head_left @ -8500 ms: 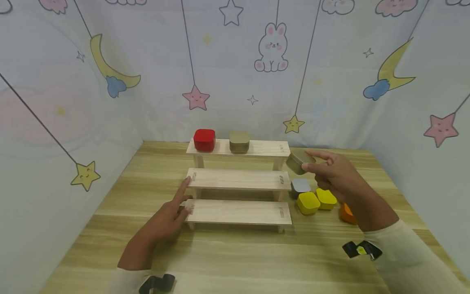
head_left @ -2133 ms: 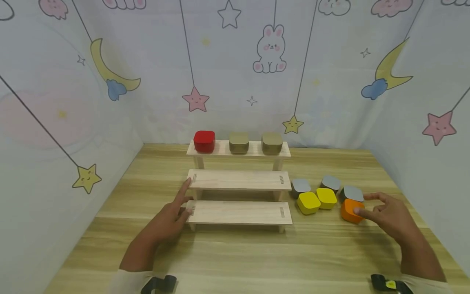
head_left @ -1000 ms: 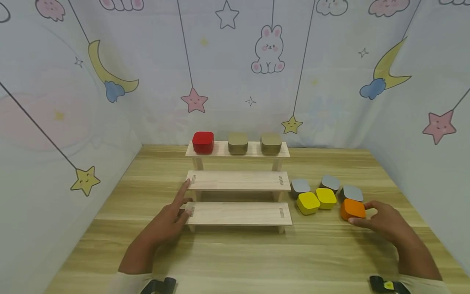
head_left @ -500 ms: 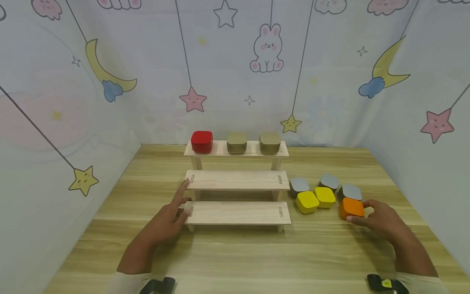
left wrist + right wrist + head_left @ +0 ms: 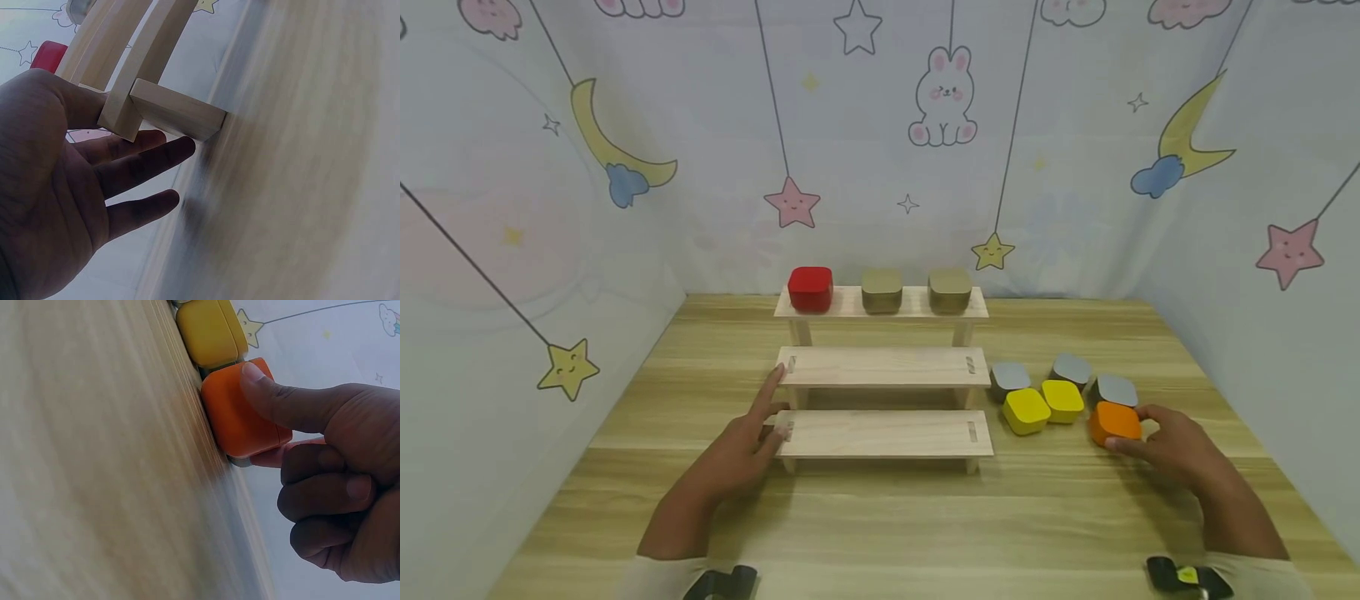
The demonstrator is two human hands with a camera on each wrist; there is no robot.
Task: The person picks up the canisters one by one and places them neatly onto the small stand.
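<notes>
My right hand (image 5: pixel 1176 446) pinches an orange rounded-square box (image 5: pixel 1115 423) between thumb and index finger, its other fingers curled in the right wrist view. That box sits on the table at the near right of a group of boxes. My left hand (image 5: pixel 741 446) rests against the left end of a three-step wooden shelf (image 5: pixel 883 435), index finger at the middle step and thumb at the lowest. Loosely spread fingers (image 5: pixel 144 212) of this hand show in the left wrist view. A red box (image 5: pixel 810 290) and two olive boxes (image 5: pixel 882 292) stand spaced along the top step.
Two yellow boxes (image 5: pixel 1027 412) and three grey boxes (image 5: pixel 1011 381) are grouped right of the shelf, close to the orange one. The wood-grain table (image 5: pixel 880 525) is bounded by a printed cloth backdrop (image 5: pixel 865 133) behind and at both sides.
The olive box my right hand held 8.5 seconds ago stands at the top step's right. That hand has since moved to the orange box and shifted its thumb to its near side. Left hand stayed.
</notes>
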